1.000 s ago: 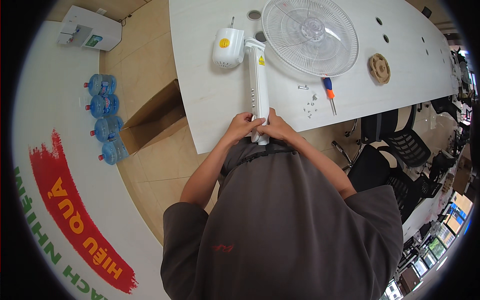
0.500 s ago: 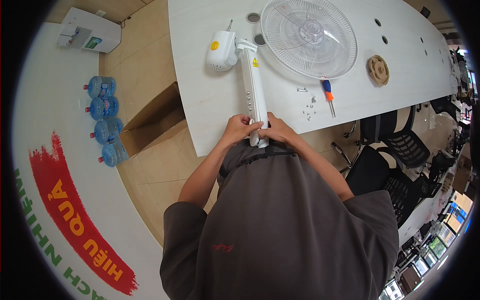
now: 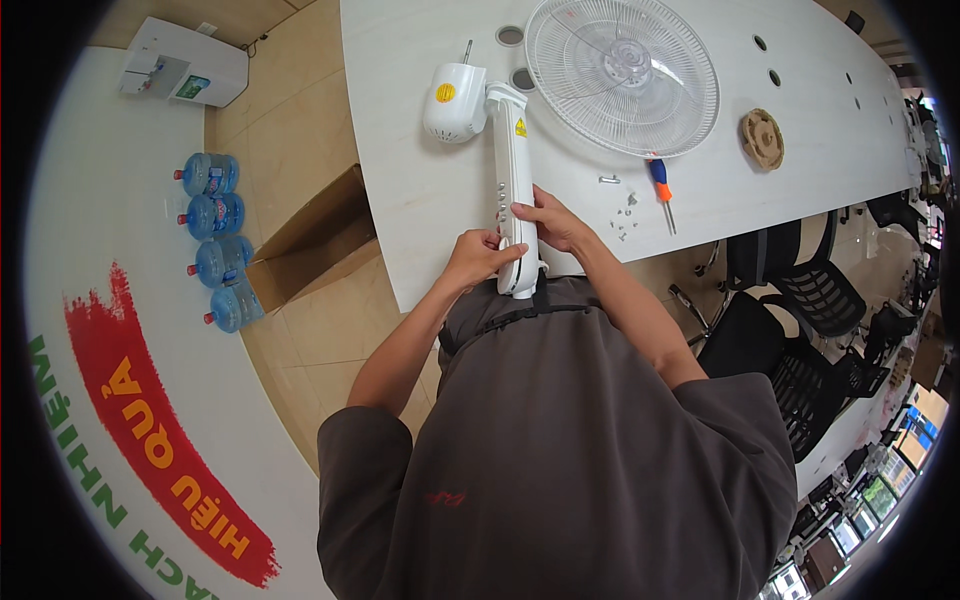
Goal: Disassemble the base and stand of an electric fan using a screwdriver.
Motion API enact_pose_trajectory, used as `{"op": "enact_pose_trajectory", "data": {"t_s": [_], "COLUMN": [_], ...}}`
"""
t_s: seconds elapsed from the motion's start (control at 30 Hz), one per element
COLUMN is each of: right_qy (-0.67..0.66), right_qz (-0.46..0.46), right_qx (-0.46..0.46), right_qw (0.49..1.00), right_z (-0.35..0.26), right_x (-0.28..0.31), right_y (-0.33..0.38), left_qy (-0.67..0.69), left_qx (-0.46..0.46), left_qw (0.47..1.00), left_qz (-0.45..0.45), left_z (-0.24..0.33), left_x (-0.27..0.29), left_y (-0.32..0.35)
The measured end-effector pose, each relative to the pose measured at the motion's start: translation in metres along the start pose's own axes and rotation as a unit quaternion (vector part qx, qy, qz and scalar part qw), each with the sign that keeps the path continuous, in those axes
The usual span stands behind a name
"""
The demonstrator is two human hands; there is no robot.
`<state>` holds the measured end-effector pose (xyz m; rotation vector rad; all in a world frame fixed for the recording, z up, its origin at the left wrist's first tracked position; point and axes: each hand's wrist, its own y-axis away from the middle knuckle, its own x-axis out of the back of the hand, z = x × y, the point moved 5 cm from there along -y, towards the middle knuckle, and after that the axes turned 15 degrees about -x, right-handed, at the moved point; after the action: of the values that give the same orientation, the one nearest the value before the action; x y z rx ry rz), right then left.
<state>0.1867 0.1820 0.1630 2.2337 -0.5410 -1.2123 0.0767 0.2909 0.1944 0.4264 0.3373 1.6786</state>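
Observation:
A white fan body [image 3: 514,160] with a row of buttons lies lengthwise over the near table edge, its lower end against my waist. At its far end sits the white motor housing [image 3: 455,105], a metal shaft sticking out. My left hand [image 3: 480,257] grips the body's lower end from the left, thumb across the front. Higher up on the right side, my right hand [image 3: 556,222] holds the body with its thumb over the front; its other fingers are partly hidden. To the right lies the round fan cage [image 3: 625,80] with clear blades inside.
A blue-and-orange screwdriver [image 3: 661,190], loose screws [image 3: 627,212] and a brown moulded piece [image 3: 763,139] lie on the white table [image 3: 420,200]. An open cardboard box [image 3: 318,245] and several water bottles [image 3: 215,214] stand left on the floor. Black chairs [image 3: 800,290] are at right.
My right hand has slid up the fan body, away from its lower end. The left hand keeps its grip there. The whole view has shifted slightly.

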Motion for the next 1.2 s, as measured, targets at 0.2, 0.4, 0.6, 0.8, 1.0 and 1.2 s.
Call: {"op": "enact_pose_trajectory", "data": {"t_s": [0.2, 0.4, 0.6, 0.8, 1.0, 1.2], "right_qy": [-0.083, -0.108, -0.12, -0.152, -0.208, -0.213], "right_qz": [-0.029, -0.037, -0.062, -0.09, -0.13, -0.16], "right_qx": [0.014, 0.014, 0.006, -0.001, -0.002, -0.004], "right_qw": [0.996, 0.993, 0.991, 0.984, 0.97, 0.964], "right_z": [0.009, 0.005, 0.006, 0.011, 0.019, 0.021], "right_x": [0.0, -0.004, -0.001, 0.001, 0.003, 0.004], "right_y": [-0.011, -0.008, -0.007, -0.008, -0.01, -0.012], "left_qy": [0.015, -0.008, -0.071, -0.104, -0.171, -0.242], "left_qx": [0.04, 0.068, 0.082, 0.081, 0.095, 0.081], "left_qw": [0.998, 0.994, 0.989, 0.986, 0.974, 0.96], "left_qz": [-0.055, -0.081, -0.097, -0.104, -0.115, -0.116], "left_z": [0.026, 0.025, 0.034, 0.049, 0.059, 0.069], "left_x": [0.007, 0.013, 0.017, 0.016, 0.02, 0.023], "left_y": [-0.002, -0.007, -0.009, -0.008, -0.011, -0.006]}}
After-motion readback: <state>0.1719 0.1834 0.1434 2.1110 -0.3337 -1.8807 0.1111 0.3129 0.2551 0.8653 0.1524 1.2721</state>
